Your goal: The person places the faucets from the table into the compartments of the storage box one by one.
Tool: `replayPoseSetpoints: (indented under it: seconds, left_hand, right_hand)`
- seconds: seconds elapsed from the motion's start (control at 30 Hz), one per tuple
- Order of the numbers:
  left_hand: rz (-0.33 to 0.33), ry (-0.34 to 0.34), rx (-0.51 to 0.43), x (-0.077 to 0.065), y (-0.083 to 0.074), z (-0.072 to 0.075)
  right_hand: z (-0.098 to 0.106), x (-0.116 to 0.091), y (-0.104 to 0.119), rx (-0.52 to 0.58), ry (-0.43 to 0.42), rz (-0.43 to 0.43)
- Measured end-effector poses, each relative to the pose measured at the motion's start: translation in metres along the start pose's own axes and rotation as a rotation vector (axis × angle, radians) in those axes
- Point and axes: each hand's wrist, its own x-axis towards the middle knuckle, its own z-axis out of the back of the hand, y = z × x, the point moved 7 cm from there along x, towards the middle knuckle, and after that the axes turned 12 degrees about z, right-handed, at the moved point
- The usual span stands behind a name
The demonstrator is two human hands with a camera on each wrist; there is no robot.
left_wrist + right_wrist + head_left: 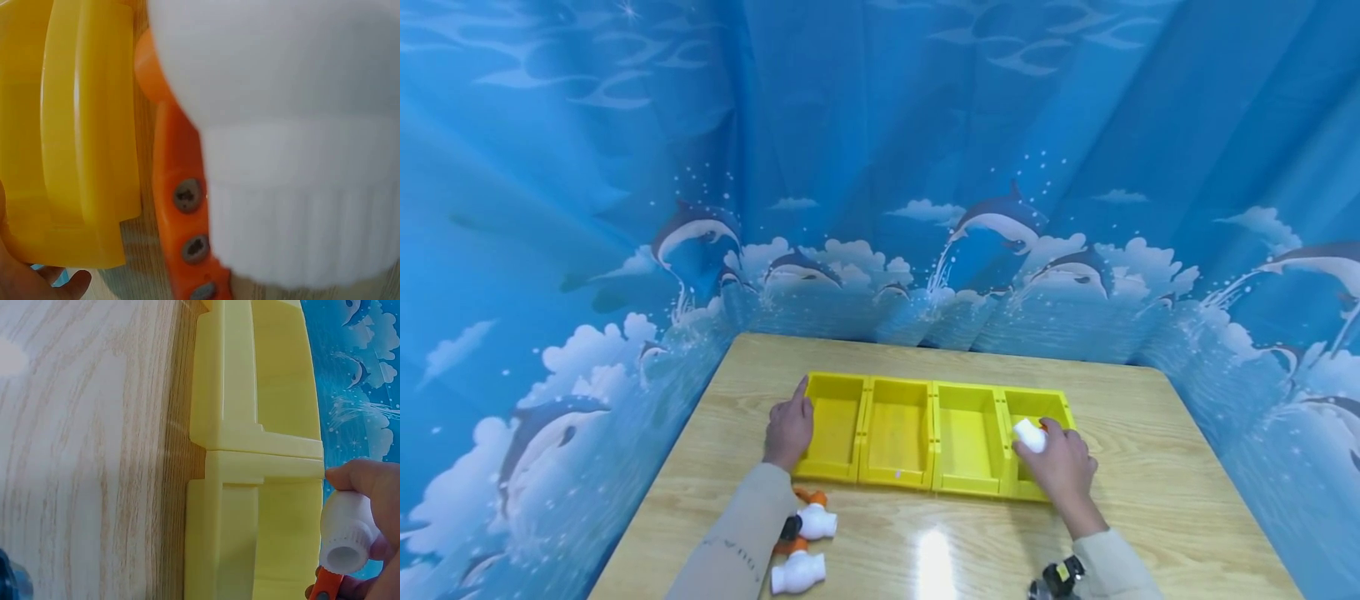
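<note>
Wood-grain tabletop (pixel 1150 467) carries four yellow bins (pixel 898 477) in a row; left hand (pixel 788 433) touches the leftmost, probably to steady it, though whether it grips I cannot tell. Right hand (pixel 1066 467) grasps a white valve (pixel 1029 435) over the rightmost bin (pixel 1037 403), curled round its body, presumably for a secure hold.

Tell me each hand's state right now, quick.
Left hand: touching the side of the leftmost yellow bin; whether it grips cannot be told.
Right hand: closed, holding a white-and-orange valve.
</note>
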Motion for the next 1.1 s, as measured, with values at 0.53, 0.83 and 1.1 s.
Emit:
replayPoseSetpoints:
  seconds: [0.53, 0.83, 1.1]
  left_hand:
    - [-0.007, -0.003, -0.020, -0.0019, -0.0008, 0.0019]
    - [-0.005, -0.006, -0.026, -0.0022, -0.0007, 0.0018]
    - [-0.014, -0.012, -0.028, -0.0002, 0.0004, -0.0003]
  right_hand:
    - [-0.0009, 0.0031, 0.0006, -0.006, -0.001, 0.005]
    - [-0.0014, 0.0092, -0.0007, -0.016, -0.022, 0.050]
    - [-0.0037, 0.0094, -0.0015, -0.040, -0.025, 0.026]
